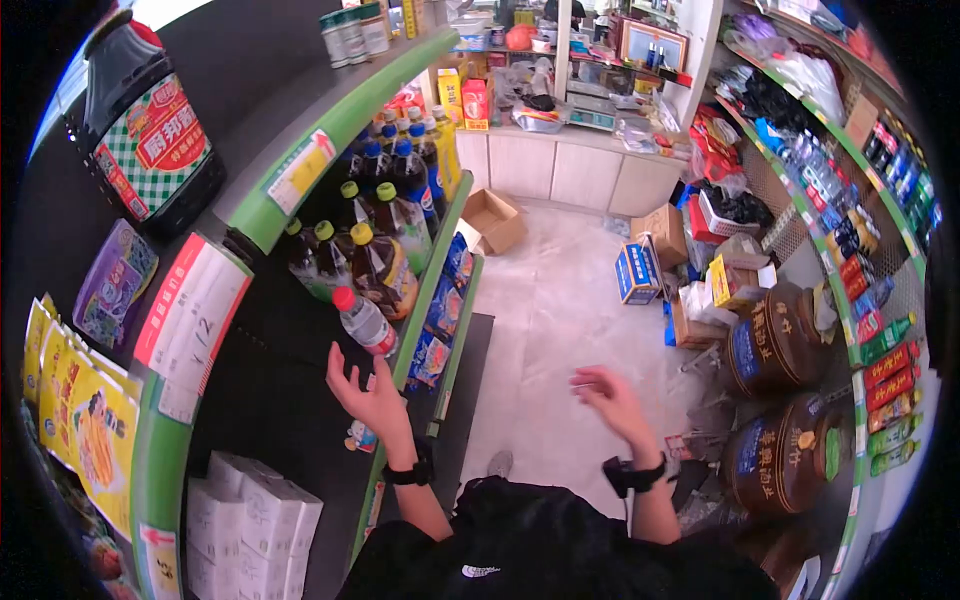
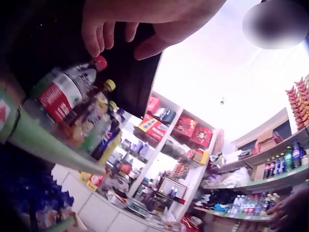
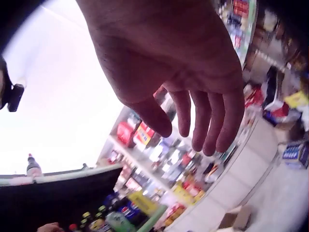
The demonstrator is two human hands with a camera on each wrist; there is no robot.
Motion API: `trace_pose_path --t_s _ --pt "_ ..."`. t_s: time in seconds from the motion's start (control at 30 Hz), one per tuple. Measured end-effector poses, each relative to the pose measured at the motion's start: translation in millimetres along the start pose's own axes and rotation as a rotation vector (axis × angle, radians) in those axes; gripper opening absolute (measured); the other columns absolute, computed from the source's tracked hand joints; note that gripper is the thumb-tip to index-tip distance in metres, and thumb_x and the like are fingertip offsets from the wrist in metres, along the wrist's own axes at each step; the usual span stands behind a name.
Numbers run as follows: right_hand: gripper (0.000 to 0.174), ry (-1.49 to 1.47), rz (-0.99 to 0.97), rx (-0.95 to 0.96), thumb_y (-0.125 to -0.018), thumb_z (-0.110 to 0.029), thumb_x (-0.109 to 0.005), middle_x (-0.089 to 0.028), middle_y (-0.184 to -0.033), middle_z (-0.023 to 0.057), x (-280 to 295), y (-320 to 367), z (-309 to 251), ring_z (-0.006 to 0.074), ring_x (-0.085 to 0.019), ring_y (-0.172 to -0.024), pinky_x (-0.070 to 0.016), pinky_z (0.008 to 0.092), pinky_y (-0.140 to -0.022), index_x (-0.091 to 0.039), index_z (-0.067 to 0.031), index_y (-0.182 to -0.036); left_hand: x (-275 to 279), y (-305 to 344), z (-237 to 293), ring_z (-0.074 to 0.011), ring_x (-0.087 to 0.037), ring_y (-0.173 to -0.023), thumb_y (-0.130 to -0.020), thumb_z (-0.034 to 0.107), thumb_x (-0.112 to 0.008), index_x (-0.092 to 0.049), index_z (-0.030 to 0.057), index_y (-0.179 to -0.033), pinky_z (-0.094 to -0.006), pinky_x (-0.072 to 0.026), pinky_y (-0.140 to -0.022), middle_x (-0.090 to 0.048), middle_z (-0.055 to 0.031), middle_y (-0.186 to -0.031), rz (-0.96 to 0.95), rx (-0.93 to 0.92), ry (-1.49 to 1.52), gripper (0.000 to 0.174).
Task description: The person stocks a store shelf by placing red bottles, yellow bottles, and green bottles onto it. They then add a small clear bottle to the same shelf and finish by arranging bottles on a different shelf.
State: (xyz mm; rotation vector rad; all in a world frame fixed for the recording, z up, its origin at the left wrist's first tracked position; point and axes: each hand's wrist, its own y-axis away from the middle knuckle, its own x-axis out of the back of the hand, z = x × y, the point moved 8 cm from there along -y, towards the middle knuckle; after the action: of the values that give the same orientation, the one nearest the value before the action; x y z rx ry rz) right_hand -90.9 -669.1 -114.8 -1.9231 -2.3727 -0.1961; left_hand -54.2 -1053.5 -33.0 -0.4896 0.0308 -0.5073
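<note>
My left hand (image 1: 372, 405) hovers by the shelf edge, fingers loosely bent and nothing in them. Just beyond its fingertips stands a clear plastic bottle (image 1: 364, 322) with a red cap and a red-and-white label. In the left wrist view the fingertips hang right above this bottle's cap (image 2: 100, 63). Behind it, dark soda bottles (image 1: 380, 270) with yellow and green caps are grouped on the same shelf. My right hand (image 1: 615, 405) floats over the aisle, holding nothing; in the right wrist view its fingers (image 3: 212, 125) droop, slightly curved.
White boxes (image 1: 250, 525) are stacked at the lower left of the shelf. A big dark sauce jug (image 1: 150, 130) stands on the upper tier. Large brown jars (image 1: 785, 450) line the right side. Cartons (image 1: 638, 272) sit on the pale floor (image 1: 540, 330), near an open cardboard box (image 1: 492, 222).
</note>
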Motion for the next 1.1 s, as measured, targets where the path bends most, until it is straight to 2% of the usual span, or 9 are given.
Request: trace_pose_path --t_s 0.13,0.2,0.43,0.6,0.77,0.93,0.97,1.07,1.1 --pt "0.049 -0.188 -0.398 0.015 -0.092 -0.003 -0.063 -0.061 -0.13 0.0103 -149.1 -38.4 -48.0 0.0191 -0.061 -0.114 -0.0526 0.033 -0.093 -0.049 -0.0057 -0.139 -25.1 -29.4 -9.0 -0.0398 -0.045 -0.132 -0.081 0.012 -0.078 -0.039 0.0044 -0.148 -0.0476 -0.0442 -0.104 -0.048 -0.0215 -0.139 -0.057 -0.141 -0.249 0.078" --pt "0.057 -0.138 -0.5 0.099 -0.092 -0.002 -0.062 -0.053 -0.14 0.0103 -204.8 -47.2 -64.3 0.0216 -0.057 -0.122 -0.0522 0.0347 -0.094 -0.044 -0.0076 -0.145 -37.2 -34.8 -20.8 -0.0423 -0.048 -0.13 -0.08 0.018 -0.079 -0.033 0.0052 -0.152 -0.0486 -0.0438 -0.102 -0.05 -0.0236 -0.14 -0.129 -0.059 -0.229 0.086" --pt "0.074 -0.067 -0.428 0.371 -0.089 -0.002 -0.058 -0.042 -0.146 0.0212 -255.9 -80.7 -66.3 0.033 -0.05 -0.131 -0.0441 0.0413 -0.106 -0.026 -0.0075 -0.155 -38.3 -37.1 -37.2 -0.0438 -0.062 -0.112 -0.077 0.018 -0.082 -0.042 0.0083 -0.145 -0.0487 -0.0488 -0.092 -0.063 -0.0249 -0.125 -0.205 0.038 -0.266 0.08" --pt "0.076 -0.13 -0.343 0.332 -0.089 -0.004 -0.058 -0.038 -0.151 0.0231 -238.7 -79.9 -72.5 0.0329 -0.045 -0.137 -0.0394 0.0406 -0.111 -0.022 -0.0042 -0.157 -18.8 -15.1 -9.9 -0.0351 -0.066 -0.111 -0.074 0.009 -0.084 -0.041 0.0049 -0.145 -0.0429 -0.0503 -0.095 -0.064 -0.0214 -0.126 -0.248 -0.119 -0.264 0.083" --pt "0.072 -0.037 -0.293 0.427 -0.09 -0.008 -0.059 -0.045 -0.146 0.0242 -205.0 -47.2 -84.5 0.0352 -0.048 -0.134 -0.0411 0.0395 -0.109 -0.027 -0.002 -0.155 -16.4 35.6 33.7 -0.0275 -0.061 -0.117 -0.074 -0.002 -0.082 -0.04 -0.001 -0.144 -0.0402 -0.0491 -0.101 -0.057 -0.0201 -0.135 -0.44 -0.057 0.013 0.083" --pt "0.064 0.049 -0.208 0.392 -0.09 -0.012 -0.061 -0.054 -0.133 0.0271 -113.6 19.8 -76.4 0.0373 -0.055 -0.123 -0.0437 0.0415 -0.105 -0.036 0.0031 -0.147 -31.7 111.1 57.5 -0.0269 -0.06 -0.118 -0.073 -0.004 -0.082 -0.04 -0.0039 -0.143 -0.0384 -0.0484 -0.103 -0.056 -0.0195 -0.133 -0.642 -0.019 0.237 0.081" --pt "0.065 0.075 -0.18 0.422 -0.091 -0.012 -0.061 -0.053 -0.139 0.0205 -91.9 38.0 -67.5 0.0308 -0.056 -0.124 -0.0453 0.0387 -0.102 -0.036 -0.0036 -0.151 -36.5 132.5 62.6 -0.0266 -0.061 -0.117 -0.072 -0.005 -0.083 -0.039 -0.004 -0.143 -0.0379 -0.049 -0.102 -0.056 -0.0187 -0.133 -0.704 0.04 0.262 0.083" --pt "0.063 0.052 -0.143 0.406 -0.092 -0.014 -0.061 -0.055 -0.138 0.0175 -21.6 99.0 -37.0 0.0285 -0.057 -0.121 -0.0468 0.0377 -0.099 -0.038 -0.0046 -0.15 -55.8 207.2 87.5 -0.0263 -0.062 -0.115 -0.07 -0.006 -0.084 -0.04 -0.0046 -0.141 -0.0377 -0.0505 -0.1 -0.057 -0.0192 -0.131 -0.974 0.071 0.287 0.083" --pt "0.061 0.015 -0.147 0.271 -0.092 -0.016 -0.063 -0.056 -0.137 0.016 2.2 123.9 -24.3 0.0273 -0.058 -0.121 -0.0477 0.0381 -0.099 -0.041 -0.0043 -0.148 -60.8 237.2 101.6 -0.0259 -0.062 -0.114 -0.07 -0.006 -0.084 -0.04 -0.0044 -0.141 -0.0377 -0.0509 -0.099 -0.059 -0.0194 -0.129 -1.074 0.092 0.331 0.083"
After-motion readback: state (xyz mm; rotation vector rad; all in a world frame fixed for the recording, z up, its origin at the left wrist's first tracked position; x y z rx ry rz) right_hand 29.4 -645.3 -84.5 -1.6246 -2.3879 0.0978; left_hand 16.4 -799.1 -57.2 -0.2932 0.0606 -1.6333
